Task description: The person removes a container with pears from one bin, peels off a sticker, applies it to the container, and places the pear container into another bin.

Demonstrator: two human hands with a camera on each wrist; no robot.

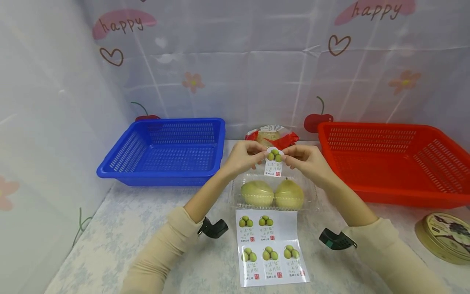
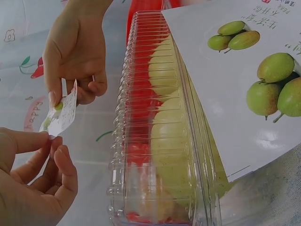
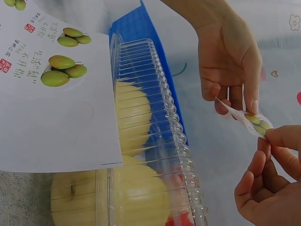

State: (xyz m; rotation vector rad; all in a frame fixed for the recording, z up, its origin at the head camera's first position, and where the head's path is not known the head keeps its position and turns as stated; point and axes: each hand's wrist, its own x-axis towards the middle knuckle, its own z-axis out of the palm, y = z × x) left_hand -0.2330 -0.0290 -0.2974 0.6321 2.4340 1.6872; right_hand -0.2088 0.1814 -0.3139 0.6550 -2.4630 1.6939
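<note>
Between both hands hangs a small white sticker (image 1: 273, 168) printed with green pears and writing. My left hand (image 1: 245, 157) pinches its upper left edge between thumb and finger; my right hand (image 1: 306, 161) pinches the upper right edge. Below them sits a clear plastic box (image 1: 236, 196), lid down, with two yellow-green pears (image 1: 289, 194) inside. A sticker sheet (image 1: 286, 224) lies in front of the box, its upper right place bare white. In the left wrist view the sticker (image 2: 66, 113) curves a little between the fingertips, apart from the box.
A blue basket (image 1: 161, 179) stands at the left and a red basket (image 1: 396, 198) at the right. Behind the box lies a red-and-clear wrapped package (image 1: 286, 141). A round tin (image 1: 446, 237) is at the right edge. A printed curtain (image 1: 249, 81) closes off the back.
</note>
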